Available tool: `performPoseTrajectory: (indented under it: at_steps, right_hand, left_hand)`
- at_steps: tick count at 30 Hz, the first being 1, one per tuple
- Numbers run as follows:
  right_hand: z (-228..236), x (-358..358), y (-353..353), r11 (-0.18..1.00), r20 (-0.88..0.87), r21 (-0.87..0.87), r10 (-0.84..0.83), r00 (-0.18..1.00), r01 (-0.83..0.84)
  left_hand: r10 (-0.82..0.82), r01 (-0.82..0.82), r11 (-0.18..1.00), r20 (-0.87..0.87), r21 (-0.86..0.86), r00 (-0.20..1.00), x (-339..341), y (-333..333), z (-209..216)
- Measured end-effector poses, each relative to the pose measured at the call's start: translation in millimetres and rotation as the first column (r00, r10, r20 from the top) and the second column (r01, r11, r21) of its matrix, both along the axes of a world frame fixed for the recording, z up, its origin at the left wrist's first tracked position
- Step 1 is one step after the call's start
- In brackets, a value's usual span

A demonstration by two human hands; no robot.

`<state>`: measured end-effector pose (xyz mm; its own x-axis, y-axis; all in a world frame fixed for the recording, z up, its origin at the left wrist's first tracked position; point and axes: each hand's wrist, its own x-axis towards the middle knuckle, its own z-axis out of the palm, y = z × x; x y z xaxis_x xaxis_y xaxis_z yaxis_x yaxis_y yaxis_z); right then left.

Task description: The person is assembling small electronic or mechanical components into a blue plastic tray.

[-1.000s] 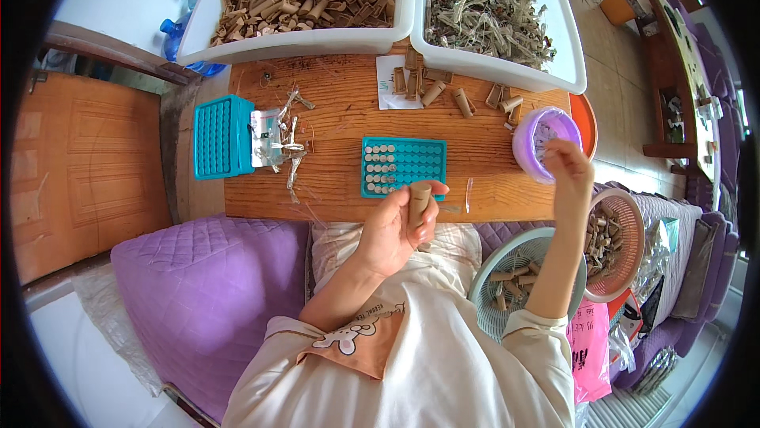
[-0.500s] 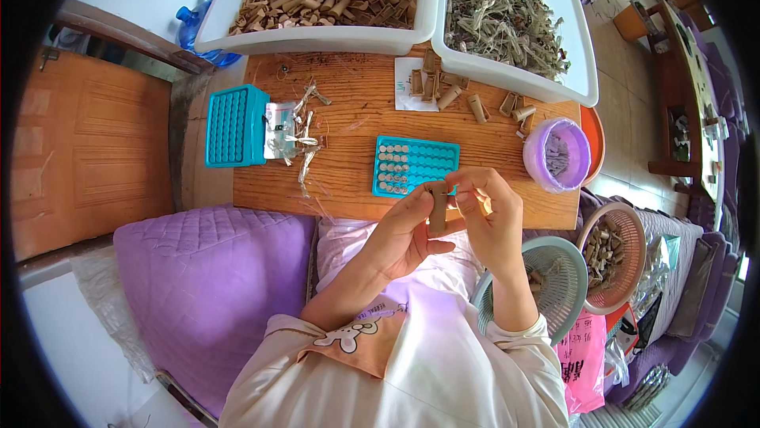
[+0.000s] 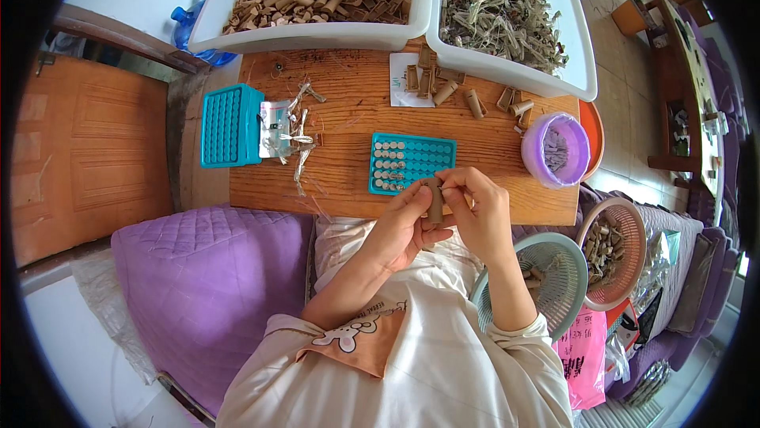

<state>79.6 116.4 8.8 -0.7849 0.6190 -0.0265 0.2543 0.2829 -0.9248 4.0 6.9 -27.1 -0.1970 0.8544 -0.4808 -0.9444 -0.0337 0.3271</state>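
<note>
A brown plastic casing [image 3: 435, 208], shaped like a short tube, is held upright between my hands over the table's front edge. My left hand [image 3: 397, 230] is closed on it, with the thumb near its upper end. From the other side, my right hand [image 3: 484, 213] pinches the casing's upper part; whether a smaller piece is in those fingertips is hidden. Just beyond my fingers lies a teal tray [image 3: 431, 151] of round hollows, its left columns filled with silver button cells [image 3: 388, 165]. Similar brown casings [image 3: 446, 94] lie loose farther back, some on white paper [image 3: 401, 97].
Two white bins [image 3: 317, 34] [image 3: 584, 48] at the back hold brown casings and wired parts. Stacked teal trays [image 3: 231, 125] and wired pieces [image 3: 299, 139] are at left. A purple tub [image 3: 529, 155] stands right; green [image 3: 584, 270] and pink [image 3: 638, 270] baskets sit below.
My hands and the casing have shifted slightly left and up. My right fingers are bent closer around the casing's top. The whole view has moved a little.
</note>
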Motion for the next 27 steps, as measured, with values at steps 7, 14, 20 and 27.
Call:
performPoseTrajectory:
  at_steps: [7, 14, 20, 27]
  right_hand:
    - [-11.3, 7.1, 4.9, 0.999, 0.012, -0.023, 0.048, 0.999, -0.047]
    - [-14.4, 12.2, 14.0, 0.987, -0.044, 0.061, 0.152, 0.987, -0.149]
    - [21.5, 24.7, 38.9, 0.916, -0.079, 0.102, 0.397, 0.914, -0.389]
    - [36.2, 82.2, 50.8, 0.985, -0.057, 0.121, 0.127, 0.99, -0.119]
  left_hand:
    - [-0.087, 0.063, 0.991, -0.212, -0.117, 0.973, 3.0, 2.4, 5.1]
    - [-0.147, 0.1, 0.984, -0.36, -0.147, 0.921, 4.9, 4.4, 13.3]
    - [-0.29, 0.364, 0.931, -0.555, 0.026, 0.78, -1.7, 3.2, 17.0]
    - [-0.066, 0.19, 0.97, -0.591, 0.15, 0.804, -20.3, 18.8, 27.3]
